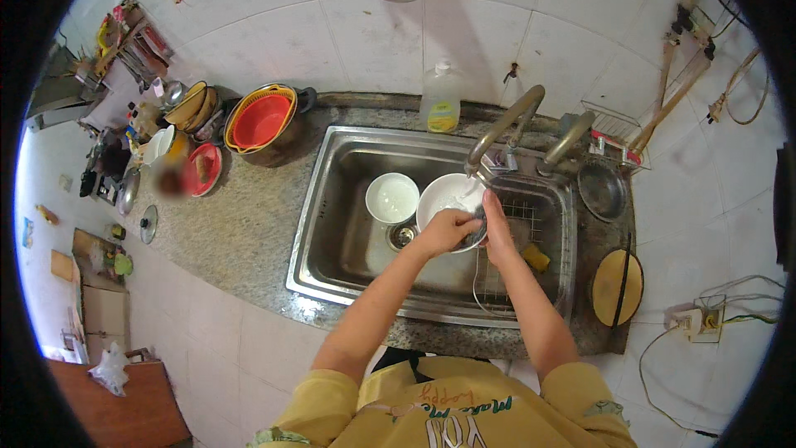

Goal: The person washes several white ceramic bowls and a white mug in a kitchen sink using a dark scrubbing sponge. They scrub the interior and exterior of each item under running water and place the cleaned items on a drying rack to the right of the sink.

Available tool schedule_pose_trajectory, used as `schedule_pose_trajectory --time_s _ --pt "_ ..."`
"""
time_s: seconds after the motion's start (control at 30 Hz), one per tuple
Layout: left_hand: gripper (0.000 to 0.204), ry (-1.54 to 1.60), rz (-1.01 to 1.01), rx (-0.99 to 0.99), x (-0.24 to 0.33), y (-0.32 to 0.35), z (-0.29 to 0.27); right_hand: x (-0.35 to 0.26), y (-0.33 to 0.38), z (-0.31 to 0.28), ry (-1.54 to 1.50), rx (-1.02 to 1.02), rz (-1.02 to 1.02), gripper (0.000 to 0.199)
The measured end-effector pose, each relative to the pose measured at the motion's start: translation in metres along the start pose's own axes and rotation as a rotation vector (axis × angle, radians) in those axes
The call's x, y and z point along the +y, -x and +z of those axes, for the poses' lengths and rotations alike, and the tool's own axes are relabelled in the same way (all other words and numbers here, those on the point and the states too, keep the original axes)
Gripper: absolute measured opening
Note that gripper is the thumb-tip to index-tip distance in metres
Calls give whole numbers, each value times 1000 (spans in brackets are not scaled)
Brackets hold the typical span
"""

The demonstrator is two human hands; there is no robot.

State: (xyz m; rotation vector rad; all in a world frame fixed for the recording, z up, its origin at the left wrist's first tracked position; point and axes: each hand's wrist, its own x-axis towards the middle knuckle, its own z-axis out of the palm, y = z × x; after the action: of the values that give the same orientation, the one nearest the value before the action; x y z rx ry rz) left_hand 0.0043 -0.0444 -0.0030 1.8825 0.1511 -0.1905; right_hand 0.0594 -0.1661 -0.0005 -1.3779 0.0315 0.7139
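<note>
A white bowl (439, 196) is tilted under the curved faucet (507, 124), over the steel sink (348, 257). Its right rim lies in my right hand (497, 231), whose fingers reach up along the outside. My left hand (448, 232) is closed at the bowl's near inner side. Under its fingertips shows a small dark-grey patch, too unclear to name. Water seems to run into the bowl from the spout. A second white bowl (392, 197), with some liquid in it, stands in the sink to the left, beside the drain (403, 236).
A wire rack (521, 214) and a yellow sponge (536, 258) are at the sink's right. Behind stands a clear bottle (441, 99). A pot with a red basin (262, 122) is on the left counter; a round wooden board (618, 288) and dark pan (603, 189) are right.
</note>
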Motion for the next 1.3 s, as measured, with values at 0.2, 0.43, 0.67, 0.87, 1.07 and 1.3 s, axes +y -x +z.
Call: schedule_pose_trajectory --time_s 0.2,0.43,0.67,0.87,1.07,1.3 --pt "36 -715 88 239 4 11 -3 -1 7 -4 59 82 -53 57" --pt "25 64 291 71 -2 -3 11 -2 10 -2 9 67 -4 60" --pt "32 -912 78 152 5 13 -14 -6 13 7 57 118 31 62" --pt "34 273 301 187 1 -5 -4 4 5 12 -99 26 86 64" --pt "31 -671 6 -66 14 8 -23 -4 2 4 28 54 10 57" --pt "34 222 167 202 -7 -16 -5 -4 11 17 25 27 86 64"
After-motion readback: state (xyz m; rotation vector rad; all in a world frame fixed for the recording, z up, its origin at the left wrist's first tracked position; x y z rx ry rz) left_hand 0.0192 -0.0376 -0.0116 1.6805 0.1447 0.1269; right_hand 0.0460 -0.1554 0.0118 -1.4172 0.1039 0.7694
